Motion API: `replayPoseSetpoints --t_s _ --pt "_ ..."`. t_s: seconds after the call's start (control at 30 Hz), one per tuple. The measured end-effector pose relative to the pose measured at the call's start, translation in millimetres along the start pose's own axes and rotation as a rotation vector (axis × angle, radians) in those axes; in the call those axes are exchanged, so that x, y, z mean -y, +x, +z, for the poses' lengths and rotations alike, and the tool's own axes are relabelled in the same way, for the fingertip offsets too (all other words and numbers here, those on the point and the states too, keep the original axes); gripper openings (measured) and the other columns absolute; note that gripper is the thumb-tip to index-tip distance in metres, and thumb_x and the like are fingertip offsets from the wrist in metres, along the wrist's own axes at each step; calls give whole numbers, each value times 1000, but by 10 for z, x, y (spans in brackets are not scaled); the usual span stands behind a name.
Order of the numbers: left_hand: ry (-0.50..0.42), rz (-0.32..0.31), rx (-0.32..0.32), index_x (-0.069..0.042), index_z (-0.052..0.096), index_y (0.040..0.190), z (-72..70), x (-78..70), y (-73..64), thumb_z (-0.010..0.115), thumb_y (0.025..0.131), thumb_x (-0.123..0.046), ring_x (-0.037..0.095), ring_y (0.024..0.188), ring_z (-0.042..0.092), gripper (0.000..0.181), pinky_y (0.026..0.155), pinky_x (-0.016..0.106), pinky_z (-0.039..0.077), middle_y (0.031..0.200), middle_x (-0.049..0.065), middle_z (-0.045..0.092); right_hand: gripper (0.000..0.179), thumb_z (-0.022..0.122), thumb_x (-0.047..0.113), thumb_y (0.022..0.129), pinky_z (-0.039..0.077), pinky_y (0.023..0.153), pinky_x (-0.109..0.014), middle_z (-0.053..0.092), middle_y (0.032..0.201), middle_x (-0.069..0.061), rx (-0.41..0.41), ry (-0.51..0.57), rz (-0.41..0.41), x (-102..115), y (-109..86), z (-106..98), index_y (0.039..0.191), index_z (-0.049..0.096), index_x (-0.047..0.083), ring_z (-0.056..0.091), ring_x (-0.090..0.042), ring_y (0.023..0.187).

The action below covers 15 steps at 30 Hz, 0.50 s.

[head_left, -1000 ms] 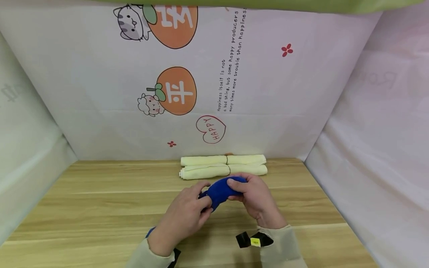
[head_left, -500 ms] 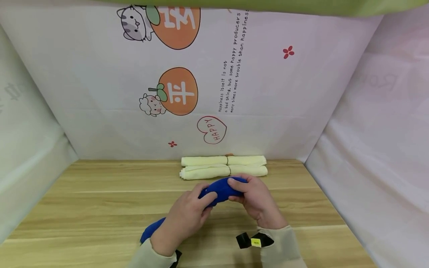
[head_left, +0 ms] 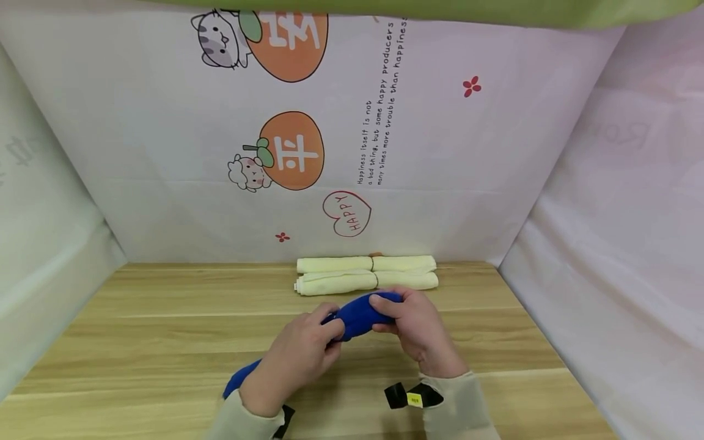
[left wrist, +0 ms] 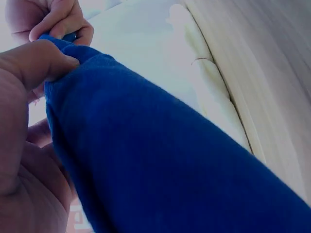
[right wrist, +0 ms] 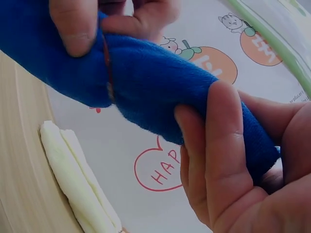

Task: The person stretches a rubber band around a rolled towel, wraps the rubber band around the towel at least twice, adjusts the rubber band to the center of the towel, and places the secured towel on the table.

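Observation:
A blue towel (head_left: 360, 316), rolled into a long tube, is held above the table between both hands. My left hand (head_left: 297, 351) grips it around the middle. In the right wrist view a thin reddish-brown band (right wrist: 108, 68) circles the roll by the left fingertips. My right hand (head_left: 420, 333) holds the right end, thumb on the near side and fingers curled behind. Past the left wrist, the towel's other end sticks out to the left. In the left wrist view that half of the blue towel (left wrist: 170, 145) fills much of the picture.
Two pale yellow rolled towels (head_left: 365, 274), each tied with a thin band, lie side by side at the back of the wooden table (head_left: 181, 324). Behind them rises a printed white cloth wall (head_left: 429, 153). White cloth sides stand left and right.
The towel's left end has come out from behind the left wrist. The left hand has shifted its grip around the roll's middle. Both hands are slightly further left than half a second ago.

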State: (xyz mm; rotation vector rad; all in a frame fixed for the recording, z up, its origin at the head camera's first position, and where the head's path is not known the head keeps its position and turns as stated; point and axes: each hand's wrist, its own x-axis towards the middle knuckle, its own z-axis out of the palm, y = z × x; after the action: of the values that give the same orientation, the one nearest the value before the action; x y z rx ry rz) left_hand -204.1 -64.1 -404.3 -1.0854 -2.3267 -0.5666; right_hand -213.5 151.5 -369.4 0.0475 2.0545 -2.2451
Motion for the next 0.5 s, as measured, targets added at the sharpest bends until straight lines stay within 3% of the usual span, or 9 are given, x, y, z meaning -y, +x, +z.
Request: replayPoseSetpoints --t_s 0.1,0.23,0.33,0.4,0.5 --pt "-83 -52 53 -17 61 91 -57 19 -2 74 84 -8 15 76 56 17 67 33 53 111 5 59 30 72 16 93 57 71 -34 57 120 -20 37 -99 -51 6 -12 -22 117 65 -2 64 -29 95" --pt "-229 -172 110 -17 58 95 -134 54 -16 69 89 -6 12 83 56 16 74 33 52 104 -3 59 41 77 22 90 55 78 -40 58 126 -12 136 -347 -244 16 -36 -105 129 65 19 62 -29 97" --pt "-304 -234 120 -18 55 96 -152 89 -32 66 89 -6 12 82 55 17 74 33 50 97 -6 59 43 80 18 87 53 78 -41 61 124 -7 221 -462 -375 18 -38 -166 127 65 23 61 -29 97" --pt "-333 -241 115 -18 55 99 -149 108 -40 65 90 -6 12 86 57 18 76 35 51 98 -5 60 37 80 17 86 55 77 -41 64 119 -7 244 -482 -388 21 -38 -183 121 69 20 62 -28 95" --pt "-365 -206 88 -18 57 102 -139 114 -38 65 92 -8 13 100 59 16 84 39 52 114 -4 61 28 79 18 87 56 75 -39 65 113 -9 217 -467 -313 36 -43 -165 114 71 14 65 -27 90"
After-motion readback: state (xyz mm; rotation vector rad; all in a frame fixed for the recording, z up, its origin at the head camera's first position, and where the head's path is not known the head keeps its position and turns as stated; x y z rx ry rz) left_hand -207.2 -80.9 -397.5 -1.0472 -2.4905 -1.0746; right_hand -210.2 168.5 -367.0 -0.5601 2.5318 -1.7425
